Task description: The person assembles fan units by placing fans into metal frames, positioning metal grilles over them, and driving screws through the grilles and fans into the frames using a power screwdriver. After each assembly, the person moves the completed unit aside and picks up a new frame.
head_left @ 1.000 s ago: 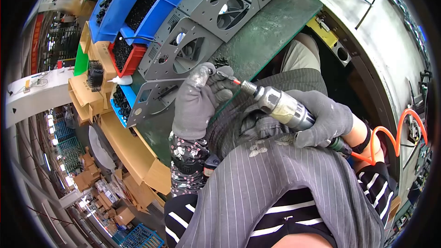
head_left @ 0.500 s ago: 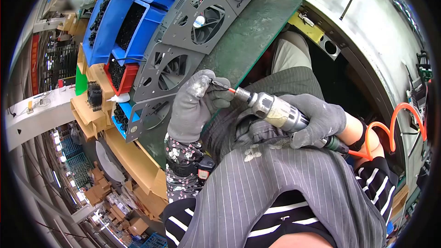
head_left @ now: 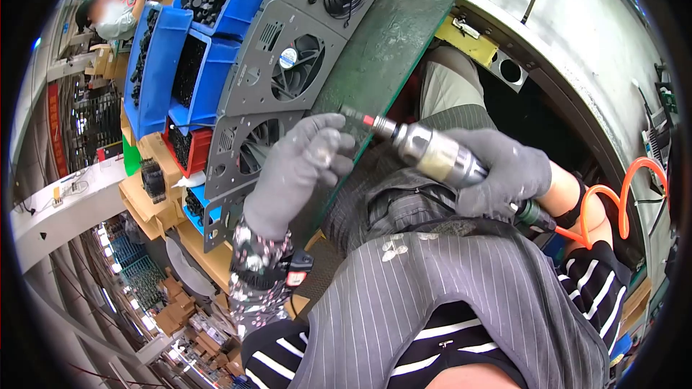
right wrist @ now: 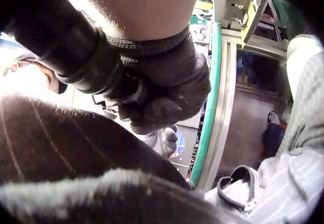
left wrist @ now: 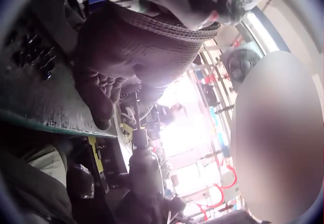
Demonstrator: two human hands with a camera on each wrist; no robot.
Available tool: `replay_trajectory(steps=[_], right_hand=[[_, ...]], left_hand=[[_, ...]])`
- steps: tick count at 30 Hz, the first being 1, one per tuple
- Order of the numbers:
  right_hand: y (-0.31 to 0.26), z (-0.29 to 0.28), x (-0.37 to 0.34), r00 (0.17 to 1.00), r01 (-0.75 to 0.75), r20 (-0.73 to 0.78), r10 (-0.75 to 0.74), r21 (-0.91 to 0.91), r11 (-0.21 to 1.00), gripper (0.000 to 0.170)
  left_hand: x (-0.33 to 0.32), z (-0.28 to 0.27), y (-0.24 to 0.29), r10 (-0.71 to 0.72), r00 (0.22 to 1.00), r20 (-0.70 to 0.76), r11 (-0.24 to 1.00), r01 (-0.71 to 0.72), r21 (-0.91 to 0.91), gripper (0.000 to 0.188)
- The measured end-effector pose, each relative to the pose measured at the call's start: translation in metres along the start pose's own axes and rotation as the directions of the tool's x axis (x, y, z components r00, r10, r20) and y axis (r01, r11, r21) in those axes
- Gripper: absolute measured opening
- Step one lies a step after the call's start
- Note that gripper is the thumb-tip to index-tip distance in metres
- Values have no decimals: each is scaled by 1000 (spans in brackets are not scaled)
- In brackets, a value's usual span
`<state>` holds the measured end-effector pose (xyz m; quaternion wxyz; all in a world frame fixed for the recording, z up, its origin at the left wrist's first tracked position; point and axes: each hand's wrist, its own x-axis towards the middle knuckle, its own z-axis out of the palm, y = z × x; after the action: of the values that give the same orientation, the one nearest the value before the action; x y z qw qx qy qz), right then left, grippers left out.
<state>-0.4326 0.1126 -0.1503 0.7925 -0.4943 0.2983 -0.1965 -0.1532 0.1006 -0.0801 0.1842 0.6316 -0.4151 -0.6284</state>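
Right hand (head_left: 504, 173): gripping driver (head_left: 437, 158)
Left hand (head_left: 292, 176): fingers loosely bent (contents indeterminable)
Driver location: above lap (head_left: 404, 205), bit (head_left: 353, 112) near bench (head_left: 386, 36)
Change: left hand has moved off bit
Implication: bit access likely unobstructed

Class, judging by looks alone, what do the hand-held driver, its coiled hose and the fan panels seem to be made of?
Driver: metal at the front, likely polished, given its bright highlights; its pale middle band is unclear.
Coiled hose: probably smooth orange plastic, shown by springy loops.
Fan panels: likely matt grey coated sheet metal, thin with crisp cut-outs.
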Motion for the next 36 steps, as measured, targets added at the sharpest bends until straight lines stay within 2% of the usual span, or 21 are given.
replay_trajectory(steps=[1, 3, 4, 5, 7, 8, 10, 11, 13, 14, 16, 18, 20, 24, 28, 31, 32, 33, 34, 35, 36], right_hand=[[-2, -7, 1, 998, -38, -54, 37, -29, 999, 64], [-11, -20, 8, 986, -78, -152, 66, -72, 994, 60], [-8, -31, 13, 985, -53, -171, 22, -176, 983, 59], [-4, -37, 18, 983, -21, -182, -18, -210, 978, 60], [-11, -41, 25, 980, 17, -187, -67, -258, 966, 61], [-19, -39, 26, 979, -26, -202, -24, -239, 971, 62], [-28, -36, 30, 977, -61, -215, 10, -231, 971, 62], [-27, -36, 33, 976, -59, -219, 8, -226, 972, 63], [-28, -35, 37, 977, -53, -212, 2, -233, 971, 64], [-24, -34, 40, 978, -43, -210, 5, -178, 983, 64], [-23, -36, 42, 979, -43, -204, -6, -234, 971, 64], [-22, -36, 43, 976, -30, -218, -18, -217, 976, 63], [-22, -38, 43, 980, -20, -196, -29, -247, 969, 63], [-33, -34, 44, 990, -45, -135, 44, -2, 999, 65], [-42, -35, 53, 987, -63, -156, 37, -164, 984, 65], [-40, -35, 53, 988, -76, -142, 57, -132, 988, 65], [-39, -35, 53, 988, -63, -146, 44, -129, 990, 65], [-37, -35, 52, 987, -59, -156, 33, -170, 984, 65], [-44, -31, 49, 978, -105, -199, 56, -246, 964, 66], [-39, -28, 46, 979, -75, -201, 28, -226, 971, 66], [-31, -29, 42, 980, -46, -198, 6, -202, 978, 67]], left_hand=[[-8, 2, 13, -5, 1000, 10, 998, 5, 62, 46], [-29, 3, 40, 278, 960, -4, 913, -263, 313, 42], [-28, -1, 47, 544, 839, -13, 777, -498, 385, 40], [-30, -2, 66, 655, 755, -45, 679, -561, 473, 41], [-30, -2, 110, 669, 740, -68, 538, -419, 731, 42], [-21, -8, 125, 678, 731, -73, 535, -422, 732, 42], [1, -24, 153, 651, 751, 114, 240, -346, 907, 46], [17, -29, 162, 660, 743, 111, 236, -345, 908, 46], [47, -36, 171, 426, 889, 165, 267, -298, 916, 53], [57, -35, 171, 434, 885, 166, 261, -300, 918, 53], [75, -28, 171, 249, 944, 219, 404, -306, 862, 57], [95, -37, 167, 185, 959, 213, 281, -260, 924, 63], [99, -42, 164, 171, 964, 206, 330, -253, 909, 62], [97, -39, 161, 126, 981, 149, 521, -194, 831, 57], [94, -37, 159, 68, 992, 109, 675, -126, 727, 53], [100, -41, 154, 48, 995, 85, 744, -92, 661, 51], [112, -51, 145, 235, 952, 194, 648, -302, 699, 51], [109, -52, 143, 398, 865, 306, 510, -486, 710, 52], [106, -54, 142, 398, 870, 291, 514, -474, 715, 52], [91, -43, 149, 505, 815, 282, 269, -460, 846, 47], [74, -38, 152, 590, 750, 298, 15, -379, 925, 43]])
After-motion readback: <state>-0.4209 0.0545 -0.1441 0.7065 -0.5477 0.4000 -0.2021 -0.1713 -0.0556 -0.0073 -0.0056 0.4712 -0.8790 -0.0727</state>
